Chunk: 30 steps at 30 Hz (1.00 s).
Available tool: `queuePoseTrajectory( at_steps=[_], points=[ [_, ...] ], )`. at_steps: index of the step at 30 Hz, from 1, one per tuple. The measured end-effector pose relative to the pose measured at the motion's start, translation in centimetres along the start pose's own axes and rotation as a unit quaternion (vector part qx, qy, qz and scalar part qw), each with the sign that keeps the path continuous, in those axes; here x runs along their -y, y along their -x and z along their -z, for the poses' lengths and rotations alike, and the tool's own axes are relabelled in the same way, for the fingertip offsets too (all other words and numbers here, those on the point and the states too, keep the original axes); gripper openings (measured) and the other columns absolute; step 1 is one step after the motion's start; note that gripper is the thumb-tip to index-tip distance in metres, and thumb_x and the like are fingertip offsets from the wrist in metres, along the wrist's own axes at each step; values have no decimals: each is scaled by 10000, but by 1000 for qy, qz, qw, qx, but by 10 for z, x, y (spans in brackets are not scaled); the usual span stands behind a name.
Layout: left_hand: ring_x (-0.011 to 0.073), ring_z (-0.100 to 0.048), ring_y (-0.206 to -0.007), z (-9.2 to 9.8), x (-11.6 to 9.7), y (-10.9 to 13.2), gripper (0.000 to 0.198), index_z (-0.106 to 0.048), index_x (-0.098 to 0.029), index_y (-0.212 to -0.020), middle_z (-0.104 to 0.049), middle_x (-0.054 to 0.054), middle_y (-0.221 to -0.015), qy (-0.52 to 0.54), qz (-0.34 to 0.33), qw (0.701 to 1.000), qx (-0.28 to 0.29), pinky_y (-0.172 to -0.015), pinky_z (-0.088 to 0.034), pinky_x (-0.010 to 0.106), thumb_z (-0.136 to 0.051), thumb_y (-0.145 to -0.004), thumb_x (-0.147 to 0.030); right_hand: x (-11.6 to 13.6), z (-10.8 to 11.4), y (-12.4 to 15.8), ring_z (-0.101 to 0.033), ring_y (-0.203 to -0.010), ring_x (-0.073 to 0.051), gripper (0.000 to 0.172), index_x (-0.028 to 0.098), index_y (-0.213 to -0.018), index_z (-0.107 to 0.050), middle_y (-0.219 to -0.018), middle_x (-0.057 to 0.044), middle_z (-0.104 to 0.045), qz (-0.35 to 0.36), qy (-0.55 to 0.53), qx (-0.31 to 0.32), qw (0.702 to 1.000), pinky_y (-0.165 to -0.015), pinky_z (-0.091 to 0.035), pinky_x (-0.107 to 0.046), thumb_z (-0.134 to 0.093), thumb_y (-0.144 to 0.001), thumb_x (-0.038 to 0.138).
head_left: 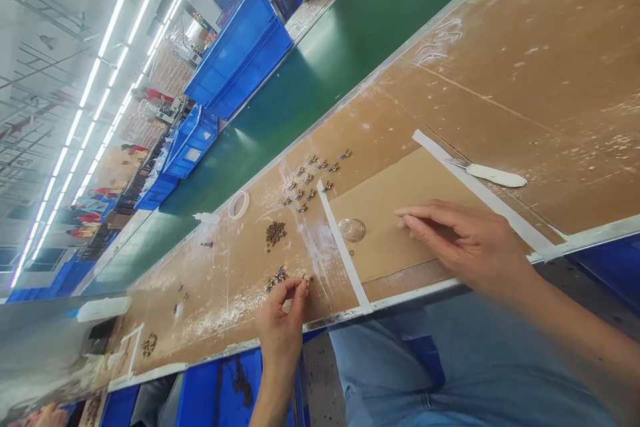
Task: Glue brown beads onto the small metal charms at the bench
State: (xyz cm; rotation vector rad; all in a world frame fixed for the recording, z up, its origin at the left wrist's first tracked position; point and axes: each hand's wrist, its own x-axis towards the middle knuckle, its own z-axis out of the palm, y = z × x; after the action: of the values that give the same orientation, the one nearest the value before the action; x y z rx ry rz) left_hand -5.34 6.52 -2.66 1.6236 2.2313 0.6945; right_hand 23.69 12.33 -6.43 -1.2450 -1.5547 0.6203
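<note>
My left hand point(281, 317) is closed in a pinch at the table's front edge, beside a small cluster of blue-and-gold parts point(277, 277). A tiny piece seems to sit at its fingertips, too small to name. Over a cardboard sheet point(395, 193) taped down with white strips, my right hand point(467, 240) has its thumb and forefinger together; whatever they hold cannot be made out. A small round clear dish point(353, 230) rests on the sheet's left part. Behind it lie several blue-and-gold parts point(313, 177) in loose rows. A heap of small brown pieces point(276, 233) is farther left.
A white-handled knife point(495, 175) lies right of the sheet. A tape roll point(239, 205) and a small white bottle point(207, 218) stand near the green conveyor belt point(360, 27). Blue crates point(240, 60) line its far side. Another person's hand point(47, 415) shows at lower left.
</note>
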Motion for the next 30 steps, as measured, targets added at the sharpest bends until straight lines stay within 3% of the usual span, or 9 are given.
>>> queuePoseTrajectory(
  at_steps=[7,30],
  points=[
    [208,-705,-737,3,-10,-3,252,-735,-216,-790,-750,31,-749,-2,-5,1000,18,-717,-533,306,-641,-784,-450,2,2,-2,-668,-689,-89,155,221,-960,-695,-793,20,-725,17,6,-16,1000,-629,-497,-196,-548,-917,245],
    [189,-706,-769,7,-5,-12,208,-722,-218,-822,-758,18,-817,-96,-63,990,80,-740,-512,284,-594,-865,-376,1,0,0,-653,-682,-75,141,217,-956,-686,-782,32,-710,29,13,-24,999,-643,-482,-187,-550,-918,215]
  ],
)
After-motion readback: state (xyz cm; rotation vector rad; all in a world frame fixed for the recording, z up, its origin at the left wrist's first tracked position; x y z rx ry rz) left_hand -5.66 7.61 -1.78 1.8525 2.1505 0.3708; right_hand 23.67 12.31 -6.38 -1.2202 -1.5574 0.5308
